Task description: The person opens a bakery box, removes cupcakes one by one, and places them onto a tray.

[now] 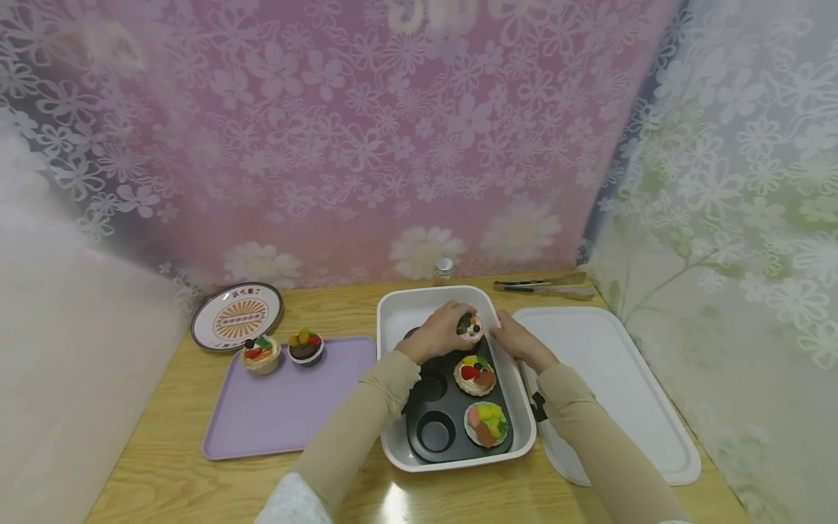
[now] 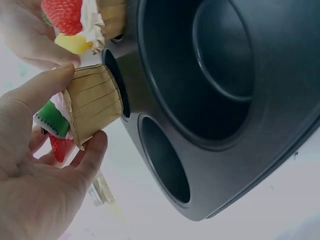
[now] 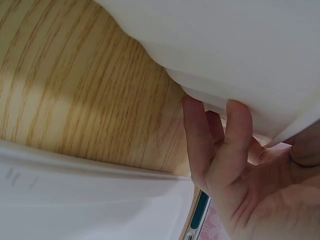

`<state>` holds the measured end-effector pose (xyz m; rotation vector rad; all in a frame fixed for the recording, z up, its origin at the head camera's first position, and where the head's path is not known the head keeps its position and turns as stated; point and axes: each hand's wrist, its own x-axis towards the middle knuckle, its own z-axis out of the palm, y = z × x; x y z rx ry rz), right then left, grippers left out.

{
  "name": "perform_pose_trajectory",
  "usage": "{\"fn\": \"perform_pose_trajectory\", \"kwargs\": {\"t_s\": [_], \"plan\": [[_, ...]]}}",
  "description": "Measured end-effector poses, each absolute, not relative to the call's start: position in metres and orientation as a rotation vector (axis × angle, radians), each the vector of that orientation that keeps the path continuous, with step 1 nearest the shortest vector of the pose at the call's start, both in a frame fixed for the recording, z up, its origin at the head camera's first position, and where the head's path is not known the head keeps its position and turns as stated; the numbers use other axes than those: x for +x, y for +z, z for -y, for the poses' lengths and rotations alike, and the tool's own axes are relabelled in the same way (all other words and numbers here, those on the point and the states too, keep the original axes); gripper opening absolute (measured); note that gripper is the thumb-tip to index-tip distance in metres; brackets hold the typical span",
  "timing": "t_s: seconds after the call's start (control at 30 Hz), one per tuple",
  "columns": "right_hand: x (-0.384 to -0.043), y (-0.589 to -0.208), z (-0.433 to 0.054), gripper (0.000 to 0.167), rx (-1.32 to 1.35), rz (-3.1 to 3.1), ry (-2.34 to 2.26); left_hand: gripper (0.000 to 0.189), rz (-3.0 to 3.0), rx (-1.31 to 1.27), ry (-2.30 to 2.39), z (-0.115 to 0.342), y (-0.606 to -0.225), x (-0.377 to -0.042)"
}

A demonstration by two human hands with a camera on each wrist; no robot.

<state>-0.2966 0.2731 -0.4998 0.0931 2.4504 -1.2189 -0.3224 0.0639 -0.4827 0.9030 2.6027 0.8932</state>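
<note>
My left hand (image 1: 433, 336) pinches a cupcake (image 2: 95, 102) by its pleated tan paper cup, thumb on one side and fingers on the other. Strawberry, kiwi and pink cream top it. Its base is at the mouth of a well in the black muffin pan (image 1: 454, 399), far right corner. Two more fruit-topped cupcakes, one with strawberry (image 1: 475, 375) and one with yellow pieces (image 1: 487, 424), sit in that same right row. The pan lies inside a deep white basin (image 1: 524, 407). My right hand (image 1: 521, 340) grips the basin's right rim, fingertips against its outer wall.
On the left, a lilac tray (image 1: 281, 415) bears a pale cupcake (image 1: 262, 356) and a chocolate cupcake (image 1: 305, 348); a patterned plate (image 1: 237, 316) is behind it. A white tray (image 1: 628, 386) lies right. Tongs (image 1: 543, 286) and a small jar (image 1: 444, 271) are at the back.
</note>
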Motion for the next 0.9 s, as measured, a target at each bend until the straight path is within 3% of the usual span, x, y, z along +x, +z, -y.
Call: {"fn": "perform_pose_trajectory", "kwargs": {"t_s": [0.9], "plan": [[-0.288, -0.500, -0.270, 0.049, 0.082, -2.453, -1.222, 0.073, -2.658, 0.785, 1.047, -0.003, -0.446, -0.315]]}}
